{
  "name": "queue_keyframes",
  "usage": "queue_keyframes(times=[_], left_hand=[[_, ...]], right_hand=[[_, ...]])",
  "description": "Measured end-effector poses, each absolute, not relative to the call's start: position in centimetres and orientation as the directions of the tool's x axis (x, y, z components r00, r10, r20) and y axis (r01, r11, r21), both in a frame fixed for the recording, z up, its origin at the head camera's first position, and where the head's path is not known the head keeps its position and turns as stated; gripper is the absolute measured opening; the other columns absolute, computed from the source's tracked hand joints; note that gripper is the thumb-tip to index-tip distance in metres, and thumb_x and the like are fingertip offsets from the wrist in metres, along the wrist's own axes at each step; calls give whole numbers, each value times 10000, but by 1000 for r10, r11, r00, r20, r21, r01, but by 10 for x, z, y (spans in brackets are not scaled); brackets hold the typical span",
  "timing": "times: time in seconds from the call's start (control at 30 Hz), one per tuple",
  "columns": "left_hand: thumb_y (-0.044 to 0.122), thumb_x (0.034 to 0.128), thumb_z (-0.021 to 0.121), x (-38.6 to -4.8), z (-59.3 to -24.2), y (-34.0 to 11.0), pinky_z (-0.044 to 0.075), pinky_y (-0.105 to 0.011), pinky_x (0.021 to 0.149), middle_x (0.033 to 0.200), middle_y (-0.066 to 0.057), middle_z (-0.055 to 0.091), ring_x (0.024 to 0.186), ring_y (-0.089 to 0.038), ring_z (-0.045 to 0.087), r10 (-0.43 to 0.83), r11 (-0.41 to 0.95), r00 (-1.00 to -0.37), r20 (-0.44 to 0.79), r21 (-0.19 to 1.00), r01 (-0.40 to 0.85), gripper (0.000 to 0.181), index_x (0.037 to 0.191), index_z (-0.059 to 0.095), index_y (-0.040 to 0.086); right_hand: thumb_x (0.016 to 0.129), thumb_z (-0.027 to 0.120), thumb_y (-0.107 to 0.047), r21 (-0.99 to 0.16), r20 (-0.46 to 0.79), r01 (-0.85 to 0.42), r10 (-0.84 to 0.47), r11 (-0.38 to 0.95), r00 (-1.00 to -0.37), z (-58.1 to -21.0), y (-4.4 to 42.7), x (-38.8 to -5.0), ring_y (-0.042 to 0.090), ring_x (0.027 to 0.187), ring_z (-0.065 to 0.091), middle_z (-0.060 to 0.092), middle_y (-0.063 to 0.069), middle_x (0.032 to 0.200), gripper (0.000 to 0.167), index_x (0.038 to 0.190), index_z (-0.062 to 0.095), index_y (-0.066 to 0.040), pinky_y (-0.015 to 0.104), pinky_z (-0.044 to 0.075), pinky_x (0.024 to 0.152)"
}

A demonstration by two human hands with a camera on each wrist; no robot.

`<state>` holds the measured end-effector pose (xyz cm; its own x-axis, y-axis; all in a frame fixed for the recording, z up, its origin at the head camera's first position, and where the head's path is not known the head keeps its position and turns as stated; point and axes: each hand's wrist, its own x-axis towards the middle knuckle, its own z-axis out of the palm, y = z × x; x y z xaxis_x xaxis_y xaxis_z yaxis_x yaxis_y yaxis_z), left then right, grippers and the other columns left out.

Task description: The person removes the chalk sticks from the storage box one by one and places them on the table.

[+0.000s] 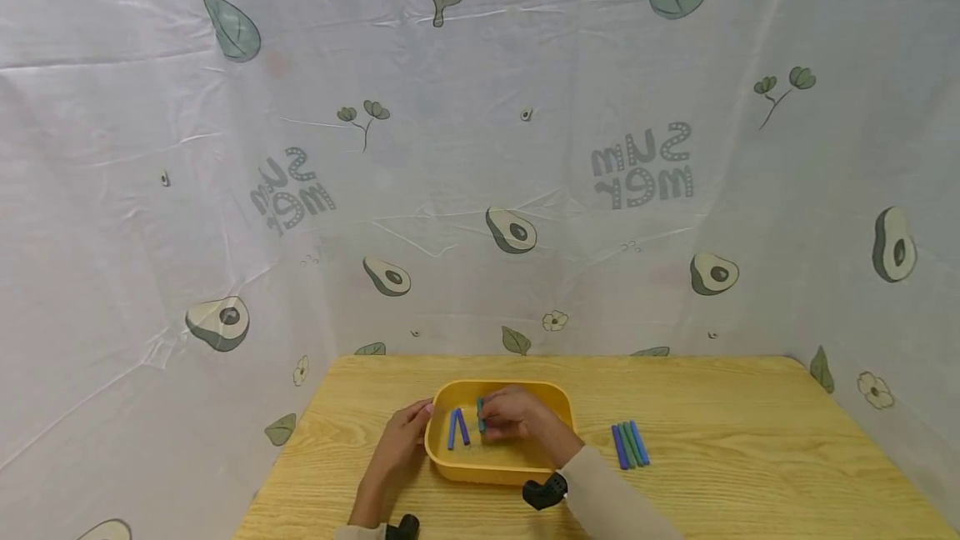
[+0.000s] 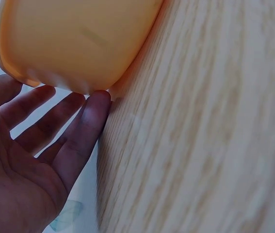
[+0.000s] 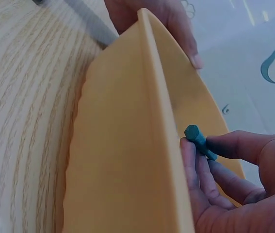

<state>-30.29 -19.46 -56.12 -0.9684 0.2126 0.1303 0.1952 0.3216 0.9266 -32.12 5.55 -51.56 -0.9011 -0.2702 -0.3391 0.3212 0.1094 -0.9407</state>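
Observation:
A green hexagonal crayon point(image 3: 198, 138) is pinched between the thumb and fingers of my right hand point(image 1: 513, 411), inside the yellow tray point(image 1: 495, 475). To the left of it in the tray lie a blue crayon point(image 1: 452, 430) and a purple crayon point(image 1: 462, 427), slightly splayed. My left hand point(image 2: 35, 145) is at the tray's left end, with extended fingertips touching the outer wall point(image 2: 84, 43). In the right wrist view the tray's near wall hides part of the right hand's fingers and the tray floor.
Right of the tray, several crayons lie side by side on the wooden table point(image 1: 720, 415): a purple one point(image 1: 619, 447), green ones in the middle, and a blue one point(image 1: 640, 442). A printed white curtain point(image 1: 465, 165) hangs behind the table and along its sides.

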Motion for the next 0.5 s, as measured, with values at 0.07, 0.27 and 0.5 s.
queue_keyframes(times=[0.07,0.27,0.5], left_hand=[[287,1154,506,-303,-561,-195,625,-463,974,1449,-300,648,1247,-420,703,211,319,-969,131,928,195,499,1483,588,-79],[282,1151,513,-302,-561,-194,625,-457,972,1444,-296,653,1257,-425,698,212,301,-969,128,935,189,494,1484,589,-76],[285,1154,508,-303,-563,-195,624,-282,802,1391,-294,685,1110,-315,748,217,269,-971,97,951,155,494,1496,581,-65]], right_hand=[[966,674,26,-941,-339,322,-263,108,-903,-515,59,-321,134,780,698,708,49,891,288,1230,675,141,286,653,720],[956,699,31,-942,-334,325,-237,77,-912,-513,67,-318,162,810,719,721,94,948,215,1158,704,105,311,664,742],[973,692,31,-943,-333,329,-240,57,-912,-509,75,-316,172,822,708,697,87,947,235,1189,688,123,319,666,759]])
